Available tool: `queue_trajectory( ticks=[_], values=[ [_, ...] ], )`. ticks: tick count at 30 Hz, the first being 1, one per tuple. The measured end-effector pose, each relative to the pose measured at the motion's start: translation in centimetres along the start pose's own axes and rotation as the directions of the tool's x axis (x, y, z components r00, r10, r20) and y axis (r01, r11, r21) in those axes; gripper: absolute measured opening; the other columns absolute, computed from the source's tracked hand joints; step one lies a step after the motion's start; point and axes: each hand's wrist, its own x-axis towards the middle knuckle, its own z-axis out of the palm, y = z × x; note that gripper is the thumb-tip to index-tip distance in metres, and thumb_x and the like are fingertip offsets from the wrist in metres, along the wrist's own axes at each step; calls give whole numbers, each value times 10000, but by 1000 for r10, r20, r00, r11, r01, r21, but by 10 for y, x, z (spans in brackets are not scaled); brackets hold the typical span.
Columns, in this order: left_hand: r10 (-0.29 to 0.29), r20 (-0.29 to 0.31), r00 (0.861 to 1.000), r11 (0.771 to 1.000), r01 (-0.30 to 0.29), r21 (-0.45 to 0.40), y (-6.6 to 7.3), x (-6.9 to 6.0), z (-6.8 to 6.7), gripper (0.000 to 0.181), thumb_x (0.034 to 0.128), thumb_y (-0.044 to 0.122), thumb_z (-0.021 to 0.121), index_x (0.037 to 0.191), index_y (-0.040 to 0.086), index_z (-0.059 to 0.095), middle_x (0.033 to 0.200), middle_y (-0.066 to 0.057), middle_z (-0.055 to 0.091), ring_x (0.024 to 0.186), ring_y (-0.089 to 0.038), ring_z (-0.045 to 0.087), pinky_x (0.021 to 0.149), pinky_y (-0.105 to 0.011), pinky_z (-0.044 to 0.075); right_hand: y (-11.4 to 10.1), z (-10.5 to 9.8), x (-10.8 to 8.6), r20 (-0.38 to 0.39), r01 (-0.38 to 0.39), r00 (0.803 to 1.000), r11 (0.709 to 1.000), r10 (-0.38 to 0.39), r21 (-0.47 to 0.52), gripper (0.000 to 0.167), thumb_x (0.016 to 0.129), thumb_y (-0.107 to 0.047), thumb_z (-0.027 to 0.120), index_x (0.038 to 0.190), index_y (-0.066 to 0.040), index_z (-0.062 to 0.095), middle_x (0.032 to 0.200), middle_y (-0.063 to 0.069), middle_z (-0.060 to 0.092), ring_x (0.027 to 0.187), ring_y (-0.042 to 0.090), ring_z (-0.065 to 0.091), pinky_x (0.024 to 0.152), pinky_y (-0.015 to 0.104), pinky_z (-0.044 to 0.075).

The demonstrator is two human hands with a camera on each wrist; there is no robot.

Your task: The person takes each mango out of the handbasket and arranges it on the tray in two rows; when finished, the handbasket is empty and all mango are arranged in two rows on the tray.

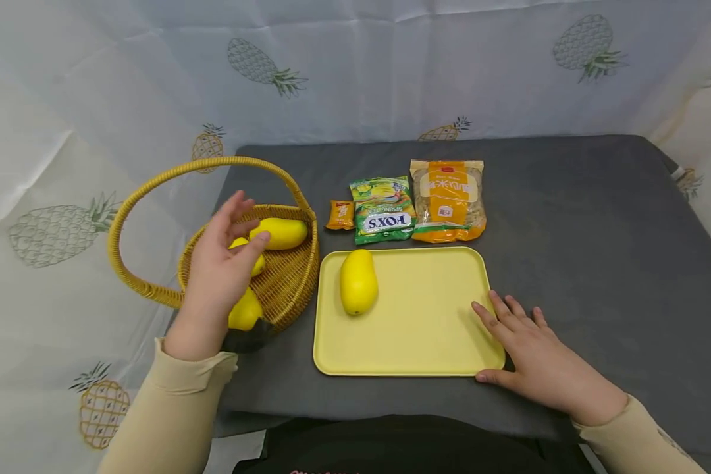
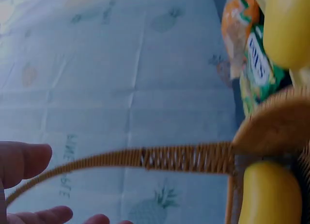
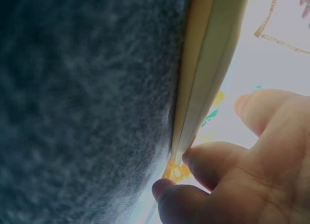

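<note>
Yellow mango (image 1: 358, 283) is lying on the tray (image 1: 426, 322), approx 10 o'clock from tray ctr, & I'm watching both hands via the cams. L hand (image 1: 218, 266) is hanging over the wicker basket (image 1: 287, 280), which is sitting at 9 o'clock of the tray; its grip is spread, thumb standing apart from fingers. Three more mangoes (image 1: 281, 234) are showing in the basket, 2 of them partly hidden behind that hand. R hand (image 1: 530, 352) is lying flat-ish, fingers spread, at the tray's rim, btwn 3 & 4 o'clock. Beyond the tray I'm seeing a small orange pkt (image 1: 340, 215) at 11, a green FOX'S bag (image 1: 383, 209) just short of 12, & a grain bag (image 1: 448, 201) btwn 12 & 1. Grey cloth (image 1: 580, 263) is covering the tabletop.
</note>
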Motion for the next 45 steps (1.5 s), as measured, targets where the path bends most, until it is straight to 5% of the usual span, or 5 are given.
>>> queue_trajectory(
  ticks=[7, 14, 21, 30, 45],
  values=[
    [-260, -20, 965, 965, 259, -36, -20, 30, -33, 809, 1145, 434, 572, 1795, 307, 107, 1837, -26, 250, 1641, -316, 360, 1303, -556, 369, 3, 1, -2, -15, 7, 1000, 1000, -7, -5, 1162, 877, -612, 876, 1780, -220, 257, 1840, 229, 145, 1626, 607, 232, 1209, 871, 168],
    [-381, -1, 924, 922, 380, 69, -38, 42, -39, 885, 1133, 454, 584, 1800, 249, 40, 1859, -111, 144, 1686, -427, 218, 1315, -651, 299, 3, 3, 0, -5, 10, 1000, 1000, -10, -3, 1165, 877, -635, 861, 1782, -229, 248, 1843, 224, 137, 1628, 605, 226, 1206, 868, 177],
    [-397, 6, 918, 856, 368, 364, -55, 49, -39, 941, 1091, 406, 653, 1788, 99, 100, 1830, -243, 165, 1654, -536, 211, 1301, -708, 267, 4, 3, 0, -9, 15, 1000, 1000, -15, 1, 1161, 874, -626, 868, 1778, -218, 263, 1841, 228, 140, 1625, 614, 222, 1211, 867, 169],
    [-432, 45, 901, 787, 352, 507, -69, 52, -33, 970, 1076, 440, 676, 1784, 85, 116, 1799, -296, 218, 1608, -584, 263, 1282, -721, 284, 4, 3, 0, -14, 25, 1000, 1000, -24, 10, 1158, 876, -624, 866, 1778, -218, 264, 1840, 229, 142, 1627, 606, 227, 1209, 867, 176],
    [-391, 139, 910, 806, 265, 529, -79, 55, -26, 952, 987, 406, 789, 1732, 46, 318, 1756, -374, 181, 1498, -560, 363, 1190, -685, 399, 6, 4, 2, -24, 33, 999, 999, -32, 4, 1149, 868, -614, 879, 1770, -208, 293, 1837, 228, 162, 1599, 614, 290, 1176, 871, 230]
  ],
)
